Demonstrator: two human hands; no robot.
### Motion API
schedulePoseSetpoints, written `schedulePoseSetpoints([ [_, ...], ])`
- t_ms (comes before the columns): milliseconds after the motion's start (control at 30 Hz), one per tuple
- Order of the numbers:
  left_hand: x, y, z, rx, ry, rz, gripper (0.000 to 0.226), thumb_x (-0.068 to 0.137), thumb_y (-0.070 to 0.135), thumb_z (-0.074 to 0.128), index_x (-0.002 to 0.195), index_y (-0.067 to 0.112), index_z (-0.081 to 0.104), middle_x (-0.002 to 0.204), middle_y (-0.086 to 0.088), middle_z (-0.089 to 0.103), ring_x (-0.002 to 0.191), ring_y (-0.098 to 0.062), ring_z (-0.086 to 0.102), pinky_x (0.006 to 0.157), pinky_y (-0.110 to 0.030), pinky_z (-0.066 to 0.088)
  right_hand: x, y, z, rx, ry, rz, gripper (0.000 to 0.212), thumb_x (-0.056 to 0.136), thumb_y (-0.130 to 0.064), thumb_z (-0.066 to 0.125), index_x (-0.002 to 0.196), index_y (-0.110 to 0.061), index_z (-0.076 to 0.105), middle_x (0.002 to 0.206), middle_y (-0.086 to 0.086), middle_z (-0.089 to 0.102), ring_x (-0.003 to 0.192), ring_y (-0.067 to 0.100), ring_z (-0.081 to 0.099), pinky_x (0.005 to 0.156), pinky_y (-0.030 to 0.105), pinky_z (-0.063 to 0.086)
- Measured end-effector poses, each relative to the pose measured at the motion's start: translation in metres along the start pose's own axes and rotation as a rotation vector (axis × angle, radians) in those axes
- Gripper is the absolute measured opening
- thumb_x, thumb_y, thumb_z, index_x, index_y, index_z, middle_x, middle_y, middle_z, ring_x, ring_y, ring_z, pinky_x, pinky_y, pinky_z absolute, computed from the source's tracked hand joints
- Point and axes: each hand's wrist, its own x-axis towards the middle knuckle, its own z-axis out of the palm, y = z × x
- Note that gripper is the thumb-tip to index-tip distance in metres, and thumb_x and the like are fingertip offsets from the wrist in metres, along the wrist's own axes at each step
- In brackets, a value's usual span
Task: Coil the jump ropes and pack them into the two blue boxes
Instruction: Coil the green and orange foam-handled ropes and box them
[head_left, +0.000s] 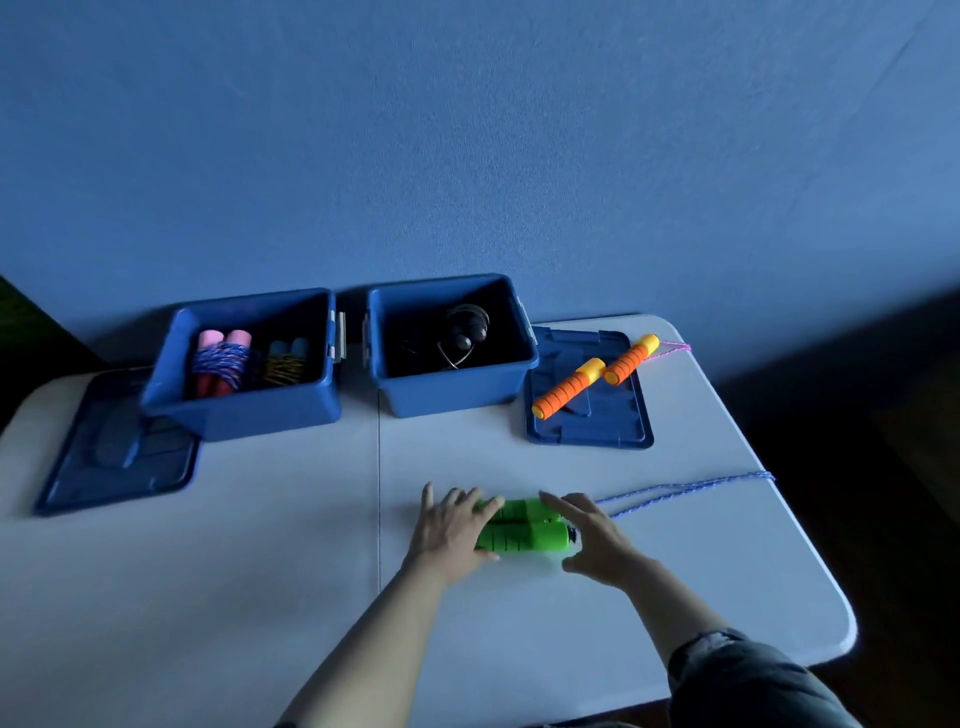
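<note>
From the head view, dim bluish light makes the right blue box (453, 353) hard to read: something dark with a thin looped cord lies in it, but its make cannot be told. The purple rope (685, 491) runs off the table's (208, 597) right edge, so its far part is cut off, and the orange-handled rope's (597, 382) pink cord likewise drops over the far edge. The left hand (449, 530) covers the left ends of the green handles (522, 530).

Those two bright green ribbed handles lie side by side on the table near its front middle, the purple rope trailing from their right end. The left hand's fingers lie straight and spread over them; the right hand (597, 540) rests at their right end, fingers relaxed and fairly wide, gripping nothing plainly. The left blue box (249, 364) holds two coiled ropes, pink-handled and blue-handled. Each box has a blue lid flat on the table on its outer side; the orange handles rest on the right lid (589, 421).
</note>
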Motion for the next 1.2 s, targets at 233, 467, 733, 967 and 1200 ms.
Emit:
schedulePoseSetpoints([
  [233, 0.004, 0.003, 0.003, 0.065, -0.019, 0.087, 0.067, 0.091, 0.055, 0.048, 0.146, 0.035, 0.016, 0.137, -0.006, 0.036, 0.123, -0.030, 0.038, 0.101, -0.047, 0.025, 0.008, 0.010, -0.004, -0.119, 0.125, 0.128, 0.063, 0.082, -0.009, 0.060, 0.140, -0.021, 0.040, 0.124, -0.001, 0.053, 0.118, 0.019, 0.049, 0.099, 0.028, 0.030],
  [467, 0.002, 0.007, 0.002, 0.073, -0.094, 0.182, 0.056, 0.097, 0.045, 0.040, 0.144, 0.047, 0.009, 0.144, -0.012, 0.027, 0.124, -0.033, 0.038, 0.102, -0.047, 0.027, 0.005, 0.016, -0.003, -0.090, 0.141, 0.140, 0.026, 0.080, -0.006, 0.053, 0.099, -0.018, 0.065, 0.098, -0.001, 0.055, 0.099, 0.026, 0.057, 0.082, 0.027, 0.033],
  [733, 0.002, 0.021, -0.041, -0.336, -0.264, 0.194, 0.060, 0.092, 0.040, 0.052, 0.134, 0.062, 0.015, 0.111, -0.007, 0.037, 0.098, -0.034, 0.056, 0.092, -0.041, 0.046, -0.005, 0.023, -0.034, 0.119, 0.246, 0.158, 0.019, 0.081, -0.012, 0.059, 0.078, -0.024, 0.073, 0.072, -0.006, 0.062, 0.074, 0.019, 0.058, 0.064, 0.029, 0.044],
  [967, 0.009, 0.027, -0.091, -0.614, -0.233, 0.166, 0.058, 0.090, 0.034, 0.054, 0.125, 0.068, 0.023, 0.113, -0.004, 0.036, 0.091, -0.030, 0.058, 0.090, -0.044, 0.049, 0.011, 0.000, -0.103, 0.260, 0.446, 0.129, 0.008, 0.082, -0.014, 0.067, 0.081, -0.015, 0.075, 0.069, 0.005, 0.068, 0.066, 0.021, 0.058, 0.052, 0.015, 0.036],
  [1200, 0.008, 0.022, -0.126, -1.073, -0.121, 0.116, 0.042, 0.088, 0.029, 0.058, 0.114, 0.060, 0.048, 0.106, -0.002, 0.049, 0.083, -0.019, 0.053, 0.072, -0.036, 0.053, 0.019, -0.040, -0.148, 0.406, 0.527, 0.028, 0.018, 0.084, -0.016, 0.066, 0.067, -0.021, 0.068, 0.050, -0.009, 0.049, 0.047, 0.002, 0.042, 0.049, 0.018, 0.029],
])
